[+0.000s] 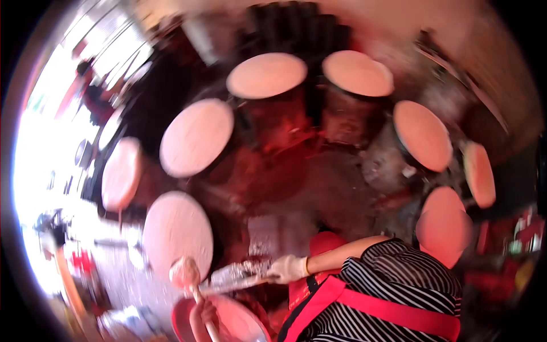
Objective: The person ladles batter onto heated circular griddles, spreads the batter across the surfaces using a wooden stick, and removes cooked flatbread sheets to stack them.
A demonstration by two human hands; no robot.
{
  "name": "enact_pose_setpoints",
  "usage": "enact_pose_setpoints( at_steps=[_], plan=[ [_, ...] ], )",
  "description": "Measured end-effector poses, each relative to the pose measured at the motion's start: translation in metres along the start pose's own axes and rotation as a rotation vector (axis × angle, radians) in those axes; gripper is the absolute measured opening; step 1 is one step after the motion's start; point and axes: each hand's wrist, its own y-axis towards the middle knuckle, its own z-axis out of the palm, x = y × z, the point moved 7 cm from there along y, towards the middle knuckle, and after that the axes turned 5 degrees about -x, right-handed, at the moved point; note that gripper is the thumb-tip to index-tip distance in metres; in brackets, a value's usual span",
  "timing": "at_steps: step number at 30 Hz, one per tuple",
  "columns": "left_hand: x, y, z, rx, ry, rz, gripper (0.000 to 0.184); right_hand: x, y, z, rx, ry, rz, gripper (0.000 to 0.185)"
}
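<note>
My left hand [206, 314], at the bottom, is closed round a light-coloured stick. At the stick's top is a rounded, lumpy pale head [185, 272], in front of a large pale disc [178, 231]. My right hand [289, 269], in a white glove with a yellow band at the wrist, is closed on the end of a long pale flat tool [239, 284]. Silvery crumpled material [236, 272] lies beside the tool. Below the tool is a wide basin [178, 319] with pale pink contents, partly hidden by my left hand.
Several pale round discs [266, 75] stand in an arc on dark drum-like supports. Dark upright cylinders [293, 25] are at the back. Another person [96, 97] is at the upper left. A long thin object [464, 80] leans at the upper right.
</note>
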Motion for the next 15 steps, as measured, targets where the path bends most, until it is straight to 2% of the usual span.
enact_pose_setpoints(
  at_steps=[2, 4, 5, 6, 7, 8, 10, 11, 12, 13, 14, 15],
  plan=[
    [0.015, 0.008, 0.047, -0.024, 0.072, 0.004, 0.013, 0.000, -0.025, -0.044, -0.263, 0.080, -0.019, 0.044],
    [0.036, 0.023, 0.103, -0.015, 0.134, -0.009, 0.012, -0.051, -0.043, -0.103, -0.499, 0.339, 0.250, 0.055],
    [0.046, 0.032, 0.132, -0.005, 0.165, -0.017, 0.012, -0.066, -0.056, -0.148, -0.509, 0.262, 0.384, 0.067],
    [0.056, 0.042, 0.159, 0.007, 0.189, -0.028, 0.012, -0.104, -0.063, -0.177, -0.911, 0.226, 0.217, 0.062],
    [0.067, 0.053, 0.185, 0.022, 0.213, -0.038, 0.012, -0.132, -0.077, -0.214, -0.729, 0.364, 0.474, 0.046],
    [0.078, 0.065, 0.211, 0.036, 0.233, -0.049, 0.012, -0.177, -0.093, -0.243, -0.840, 0.274, 0.625, 0.033],
    [0.108, 0.085, 0.268, 0.055, 0.256, -0.071, 0.011, -0.222, -0.155, -0.328, -1.039, 0.231, 0.705, 0.033],
    [0.120, 0.100, 0.296, 0.069, 0.258, -0.079, 0.011, -0.244, -0.183, -0.370, -1.154, 0.109, 0.767, 0.032],
    [0.133, 0.110, 0.324, 0.082, 0.262, -0.088, 0.011, -0.285, -0.207, -0.404, -1.286, 0.015, 0.759, 0.030],
    [0.145, 0.121, 0.349, 0.089, 0.261, -0.100, 0.011, -0.288, -0.238, -0.445, -1.385, -0.063, 0.577, 0.028],
    [0.157, 0.129, 0.372, 0.092, 0.264, -0.116, 0.011, -0.332, -0.268, -0.469, -1.451, -0.158, 0.615, 0.025],
    [0.168, 0.139, 0.395, 0.101, 0.268, -0.117, 0.012, -0.379, -0.297, -0.496, -1.474, 0.115, 0.908, 0.020]
  ],
)
